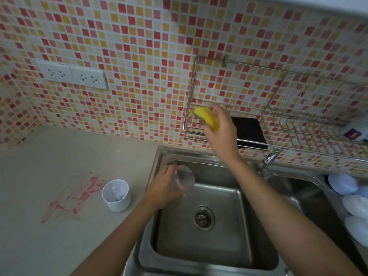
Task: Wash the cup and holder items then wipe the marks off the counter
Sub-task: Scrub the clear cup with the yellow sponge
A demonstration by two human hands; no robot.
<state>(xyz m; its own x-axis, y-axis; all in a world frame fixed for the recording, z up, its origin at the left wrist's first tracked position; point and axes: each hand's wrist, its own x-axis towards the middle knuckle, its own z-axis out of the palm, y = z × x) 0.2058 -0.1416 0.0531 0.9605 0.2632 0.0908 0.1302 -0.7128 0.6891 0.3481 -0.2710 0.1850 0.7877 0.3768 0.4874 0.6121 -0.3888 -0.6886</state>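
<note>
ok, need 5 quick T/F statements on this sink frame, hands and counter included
1. The right hand grips a yellow sponge at the wire rack. True.
2. The left hand holds a clear cup over the sink. True.
3. The white holder sits inside the sink. False: it stands on the counter, left of the sink.
4. The counter is free of marks. False: red marks lie left of the holder.
5. A dark pad rests in the rack. True.
</note>
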